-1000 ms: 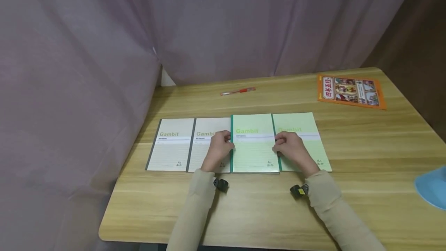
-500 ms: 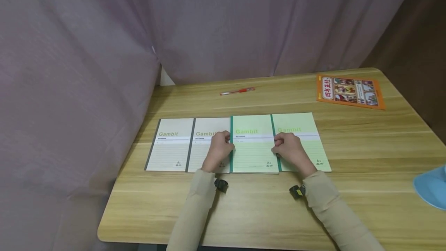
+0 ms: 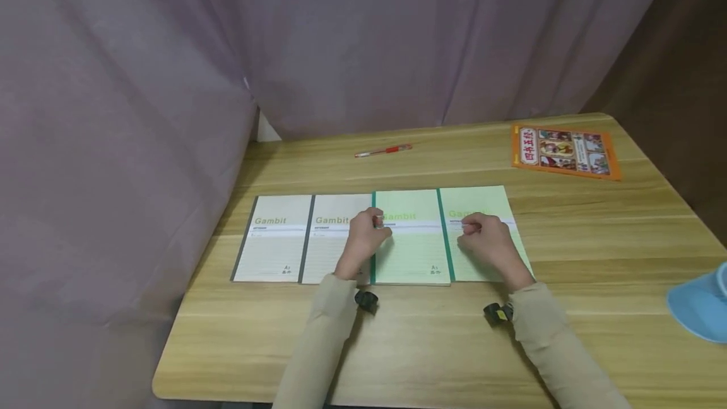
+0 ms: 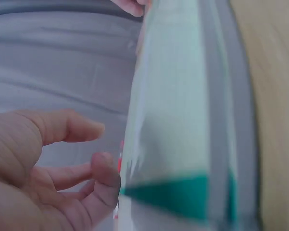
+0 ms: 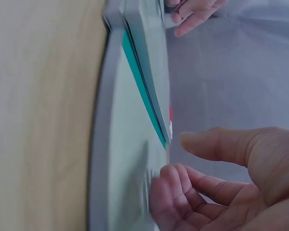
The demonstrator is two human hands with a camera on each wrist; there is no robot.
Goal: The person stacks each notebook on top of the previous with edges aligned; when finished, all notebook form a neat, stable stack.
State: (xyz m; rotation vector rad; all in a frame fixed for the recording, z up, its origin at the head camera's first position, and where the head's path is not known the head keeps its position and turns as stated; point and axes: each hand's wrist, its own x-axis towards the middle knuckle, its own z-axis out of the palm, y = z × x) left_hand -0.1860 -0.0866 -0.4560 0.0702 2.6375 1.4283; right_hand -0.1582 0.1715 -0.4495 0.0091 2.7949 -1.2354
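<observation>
Two white Gambit notebooks [image 3: 272, 248] and two light-green ones lie side by side in a row. The left green notebook [image 3: 411, 248] has doubled edges in the left wrist view, as though another lies beneath it. My left hand [image 3: 362, 238] hovers at its green spine, thumb and fingers bent and apart, holding nothing. My right hand [image 3: 493, 243] is over the right green notebook [image 3: 479, 199], just right of its spine. A gap shows between that hand's thumb [image 5: 216, 144] and its loosely curled fingers. Neither hand visibly grips a notebook.
A red pen [image 3: 383, 151] lies behind the row on the wooden table [image 3: 420, 358]. An orange illustrated book [image 3: 567, 151] is at the back right, and a light-blue object [image 3: 698, 308] at the right edge. Curtains [image 3: 352, 49] hang along the table's back and left sides.
My right hand has drawn away to the right from the left green notebook's edge. My left hand has shifted slightly right, over its spine. The notebooks stay in their row.
</observation>
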